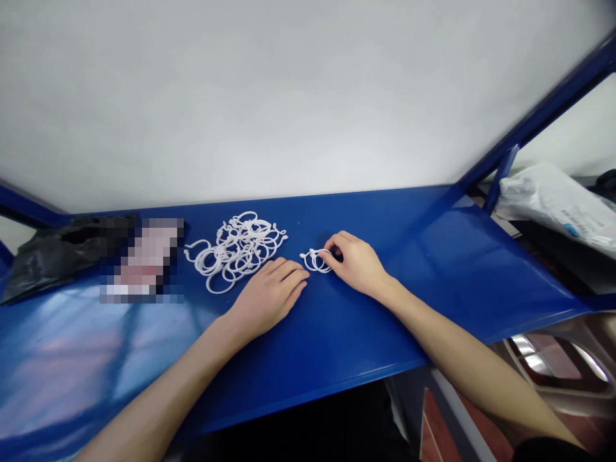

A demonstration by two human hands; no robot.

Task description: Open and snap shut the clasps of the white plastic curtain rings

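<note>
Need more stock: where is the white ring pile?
In the head view, the pile of white rings lies left of centre on the blue shelf, just beyond the left hand.

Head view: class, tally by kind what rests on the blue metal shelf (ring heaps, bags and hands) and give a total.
Hands: 2, the left hand lying flat and the right hand
White plastic ring heaps: 2, the big pile and the small bunch pinched in the right hand's fingers
Black plastic bag: 1
Total: 5
Single rings are too tangled to count.
</note>
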